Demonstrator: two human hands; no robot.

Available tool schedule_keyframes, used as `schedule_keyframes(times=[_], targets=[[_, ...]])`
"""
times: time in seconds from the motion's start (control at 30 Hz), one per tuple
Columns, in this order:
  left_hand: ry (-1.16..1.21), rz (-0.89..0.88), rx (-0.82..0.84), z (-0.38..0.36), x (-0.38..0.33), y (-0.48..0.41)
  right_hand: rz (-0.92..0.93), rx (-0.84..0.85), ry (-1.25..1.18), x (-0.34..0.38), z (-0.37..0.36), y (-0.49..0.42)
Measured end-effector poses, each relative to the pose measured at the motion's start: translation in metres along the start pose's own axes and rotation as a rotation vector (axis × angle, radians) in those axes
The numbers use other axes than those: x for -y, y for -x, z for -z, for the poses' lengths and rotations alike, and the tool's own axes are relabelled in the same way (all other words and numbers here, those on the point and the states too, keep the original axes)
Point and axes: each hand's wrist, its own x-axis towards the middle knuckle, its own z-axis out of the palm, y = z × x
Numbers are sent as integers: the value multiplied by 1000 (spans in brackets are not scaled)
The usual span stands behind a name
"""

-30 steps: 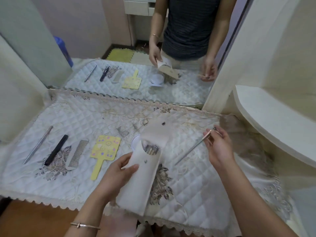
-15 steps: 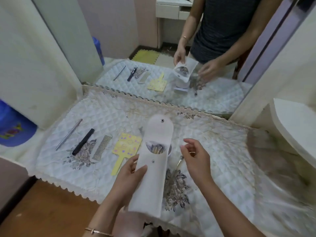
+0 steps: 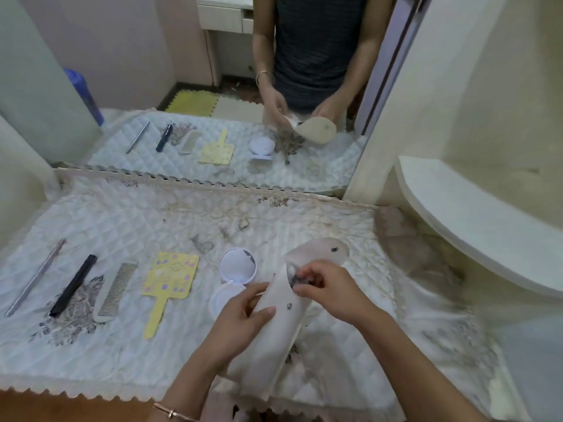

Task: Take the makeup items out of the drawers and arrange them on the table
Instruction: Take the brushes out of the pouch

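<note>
My left hand (image 3: pixel 243 318) grips the side of a long white pouch (image 3: pixel 268 345) with an open snap flap, held tilted over the table's front edge. My right hand (image 3: pixel 332 287) has its fingertips at the pouch's mouth, pinched on the dark tools inside; which one I cannot tell. On the quilted table cover (image 3: pixel 152 214) lie, from left to right, a thin silver stick (image 3: pixel 35 278), a black tube (image 3: pixel 73 284), a pale comb (image 3: pixel 115 290), a yellow paddle-shaped mirror (image 3: pixel 167 284) and an open white compact mirror (image 3: pixel 234 275).
A large wall mirror (image 3: pixel 213 86) stands behind the table and reflects the items and a person's torso. A curved white shelf (image 3: pixel 475 220) juts out at the right. A blue container (image 3: pixel 82 92) shows in the reflection at left.
My right hand held a thin metal tool away to the right, then brought it back to the pouch's mouth. The tool is out of sight now. The pouch has tilted to the right.
</note>
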Motion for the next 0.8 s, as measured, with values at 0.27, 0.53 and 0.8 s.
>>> schedule_keyframes(times=[0.27,0.53,0.8], targets=[[-67,17,85,-1,-4,-5,-15,26,-178,-15,12,4],[-88,27,26,32,-3,4,-58,-212,-405,-26,36,-23],[141,46,-370,85,1,15,-113,-181,-580,-35,43,-38]])
